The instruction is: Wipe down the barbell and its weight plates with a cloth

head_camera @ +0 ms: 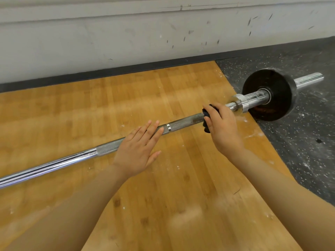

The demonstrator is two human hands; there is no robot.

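Observation:
A steel barbell (183, 122) lies across the wooden platform from lower left to upper right. A black weight plate (277, 86) sits on its right sleeve, past a chrome collar (241, 102). My right hand (223, 127) grips a dark cloth (206, 115) wrapped round the knurled shaft just left of the collar. Flat on the shaft further left rests my left hand (137, 151), fingers straight. The barbell's left end runs out of view.
The wooden platform (126, 98) meets black speckled rubber flooring (299, 138) on the right, dusted with white chalk. A scuffed grey wall (126, 33) with a dark baseboard stands close behind the bar.

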